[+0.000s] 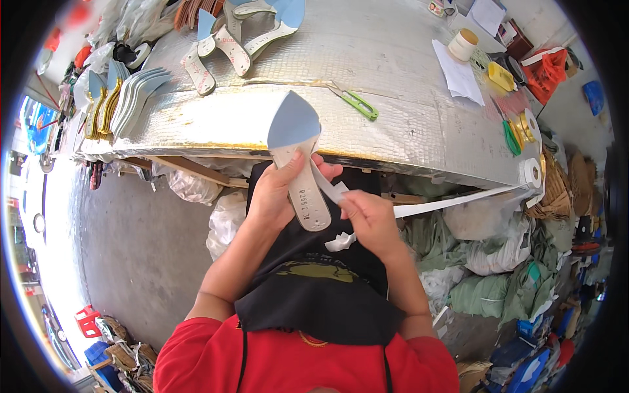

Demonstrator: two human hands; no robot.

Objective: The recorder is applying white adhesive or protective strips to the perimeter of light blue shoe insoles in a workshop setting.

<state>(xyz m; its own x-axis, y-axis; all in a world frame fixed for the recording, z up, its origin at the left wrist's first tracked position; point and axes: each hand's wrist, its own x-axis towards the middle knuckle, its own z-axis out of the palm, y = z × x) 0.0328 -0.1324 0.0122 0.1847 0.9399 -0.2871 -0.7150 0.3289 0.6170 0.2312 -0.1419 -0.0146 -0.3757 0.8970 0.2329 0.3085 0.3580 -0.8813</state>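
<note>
The left hand (278, 193) grips a shoe insole (298, 157) above the lap; the right hand (370, 219) pinches white tape (458, 200), probably binding the edge. Next it needs steady pulling along the rim.

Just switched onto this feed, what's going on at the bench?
A person in a red top and black apron holds a pointed shoe insole upright in the left hand. The right hand pinches white tape against the insole's edge; the tape runs off to a roll at the table's right end. More insoles are stacked on the foil-covered table, and green-handled scissors lie there unused.
</note>
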